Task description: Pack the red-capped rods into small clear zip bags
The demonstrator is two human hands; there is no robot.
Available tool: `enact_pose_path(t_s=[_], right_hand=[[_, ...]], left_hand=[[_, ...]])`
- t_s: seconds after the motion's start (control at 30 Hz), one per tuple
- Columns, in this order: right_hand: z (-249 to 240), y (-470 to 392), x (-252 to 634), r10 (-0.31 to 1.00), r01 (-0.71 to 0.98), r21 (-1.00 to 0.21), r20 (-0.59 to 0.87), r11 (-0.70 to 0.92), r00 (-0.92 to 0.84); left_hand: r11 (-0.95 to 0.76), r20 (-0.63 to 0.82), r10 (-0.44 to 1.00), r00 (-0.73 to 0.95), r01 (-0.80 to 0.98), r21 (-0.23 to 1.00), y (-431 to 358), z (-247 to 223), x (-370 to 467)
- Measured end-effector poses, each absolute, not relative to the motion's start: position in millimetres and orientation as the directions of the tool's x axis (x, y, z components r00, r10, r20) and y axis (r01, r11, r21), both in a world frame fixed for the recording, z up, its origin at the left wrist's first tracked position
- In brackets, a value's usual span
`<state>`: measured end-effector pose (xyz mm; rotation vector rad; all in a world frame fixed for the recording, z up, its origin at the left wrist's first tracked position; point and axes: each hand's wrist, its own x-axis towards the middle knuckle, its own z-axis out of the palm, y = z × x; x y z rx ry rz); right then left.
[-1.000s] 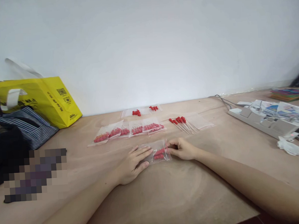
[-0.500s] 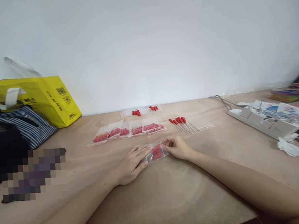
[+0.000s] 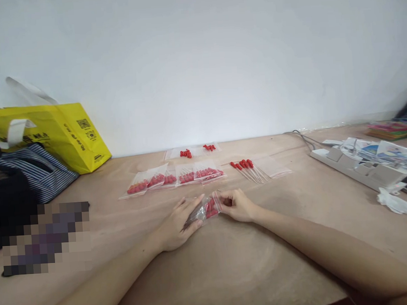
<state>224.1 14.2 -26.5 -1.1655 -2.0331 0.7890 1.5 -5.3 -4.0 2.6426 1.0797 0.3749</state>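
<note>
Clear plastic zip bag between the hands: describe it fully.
The clear plastic zip bag is shiny and crumpled, with a red stripe along its mouth. Elongated red pieces show inside near that end. It slants over the brown wooden tabletop, mouth rightward, pinched there by the right hand; the left hand partly covers the other end. Seal unclear.

Clock centred on packet [image 3: 212,207] on table [image 3: 231,270], between left hand [image 3: 178,227] and right hand [image 3: 239,205]. Packet row [image 3: 169,179] at 11. Back packets [image 3: 185,153] nearer 12, before wall [image 3: 198,70]. Sticks [image 3: 243,164] at 1; flat packet [image 3: 275,166] just right of them. Power strip [image 3: 342,166] towards 3. Shopping bag [image 3: 89,145] at 10, second bag [image 3: 55,175] before it.
</note>
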Motion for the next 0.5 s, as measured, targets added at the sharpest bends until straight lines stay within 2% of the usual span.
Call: enact_pose_path(t_s=[0.17, 0.4, 0.5], right_hand=[[-29, 16, 226, 0.900, 0.462, -0.794, 0.233, 0.394, -0.368], [-39, 23, 232, 0.920, 0.272, -0.901, 0.257, 0.339, -0.297], [-40, 24, 231, 0.934, 0.239, -0.922, 0.239, 0.304, -0.265]], left_hand=[[-0.664, 0.133, 0.733, 0.667, 0.660, 0.351, -7, -1, 4], [-0.610, 0.139, 0.773, 0.619, 0.664, 0.431, -4, 0, 0], [-0.628, 0.145, 0.760, 0.634, 0.657, 0.417, -3, -1, 0]])
